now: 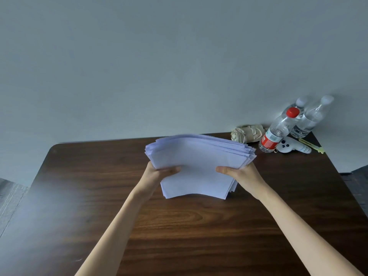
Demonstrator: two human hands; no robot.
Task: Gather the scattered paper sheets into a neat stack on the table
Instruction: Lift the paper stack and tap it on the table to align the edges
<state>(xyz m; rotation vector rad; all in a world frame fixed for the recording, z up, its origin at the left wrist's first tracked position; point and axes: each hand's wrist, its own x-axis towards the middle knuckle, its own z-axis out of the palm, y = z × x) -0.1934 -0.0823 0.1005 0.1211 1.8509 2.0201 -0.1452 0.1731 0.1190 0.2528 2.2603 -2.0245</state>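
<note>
A thick pile of white paper sheets (199, 162) is held over the middle of the dark wooden table (179, 226). My left hand (159, 173) grips its left edge, thumb on top. My right hand (239, 172) grips the right edge the same way. The sheets are fanned unevenly at the far edge and along the right side, so the edges do not line up. The near edge curves downward and I cannot tell whether it touches the table. No loose sheets lie elsewhere on the table.
At the table's far right corner stand three clear water bottles, one with a red cap and label (278, 132). Beside them lie a rolled beige cloth (248, 133), a white handheld device (294, 146) and a yellow clip (312, 145). A grey wall rises behind.
</note>
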